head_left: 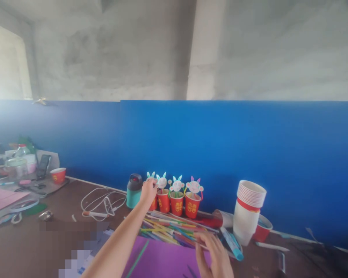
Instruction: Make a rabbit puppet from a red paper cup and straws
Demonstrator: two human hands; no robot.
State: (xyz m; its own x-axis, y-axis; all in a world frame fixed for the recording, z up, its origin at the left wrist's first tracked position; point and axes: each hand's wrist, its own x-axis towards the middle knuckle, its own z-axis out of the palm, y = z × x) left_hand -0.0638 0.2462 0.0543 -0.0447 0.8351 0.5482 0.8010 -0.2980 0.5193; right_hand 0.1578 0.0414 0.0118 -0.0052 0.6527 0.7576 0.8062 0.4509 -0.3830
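Note:
My left hand [148, 192] reaches forward to the leftmost of several red paper cups [176, 203] that stand in a row against the blue wall. Each cup carries a paper bunny face [194, 187] on a stick. The fingers are closed round the leftmost cup or its bunny figure [151, 176]; which of the two is hidden by the hand. My right hand [214, 253] lies low at the front, fingers spread over a pile of coloured straws [169, 228] beside a purple sheet [162, 258].
A teal bottle [133, 190] stands left of the cups. A stack of white and red cups [248, 210] is at the right, a blue marker [232, 244] near it. White cable [100, 202], scissors, a phone and jars sit at the left on the brown table [60, 206].

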